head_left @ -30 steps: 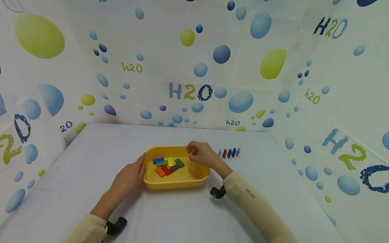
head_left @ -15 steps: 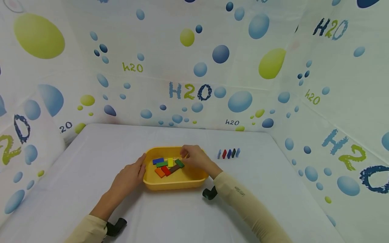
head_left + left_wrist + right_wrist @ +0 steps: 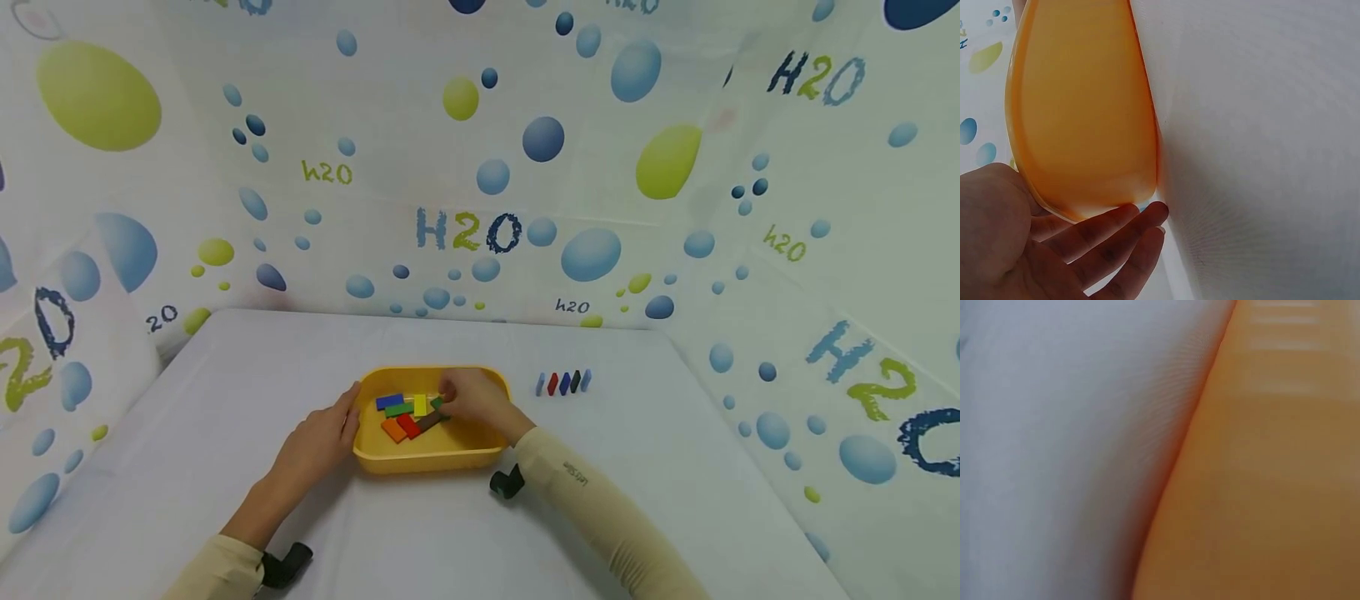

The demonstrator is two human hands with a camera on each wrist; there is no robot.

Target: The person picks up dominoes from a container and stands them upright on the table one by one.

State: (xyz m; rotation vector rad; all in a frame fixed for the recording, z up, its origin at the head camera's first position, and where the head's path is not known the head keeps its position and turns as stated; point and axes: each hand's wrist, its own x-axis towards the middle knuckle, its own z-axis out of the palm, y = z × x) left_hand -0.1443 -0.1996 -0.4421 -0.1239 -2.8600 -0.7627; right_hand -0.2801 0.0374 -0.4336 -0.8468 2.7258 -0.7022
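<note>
A yellow plastic tray (image 3: 431, 461) with flat coloured domino blocks inside stands on the table. My left hand (image 3: 318, 442) rests against its left end, with loosely straight fingers (image 3: 1110, 240) along the outer wall in the left wrist view. Over the tray, my right hand (image 3: 476, 402) reaches down with bent fingers onto a green block (image 3: 437, 402). That block is mostly covered, so a grip on it cannot be confirmed. Near it lie a yellow block (image 3: 420, 405), a brown block (image 3: 429, 421), a red block (image 3: 408, 426) and an orange block (image 3: 393, 430).
Right of the tray, several thin blocks stand upright in a row, among them a red one (image 3: 552, 384) and a black one (image 3: 575, 381). A blue block (image 3: 389, 402) and another green block (image 3: 399, 410) lie at the tray's left. Patterned sheeting rises behind the white table (image 3: 435, 533).
My right hand has moved left and down, from the tray's right side onto the green block. My left hand keeps its place at the tray's left end.
</note>
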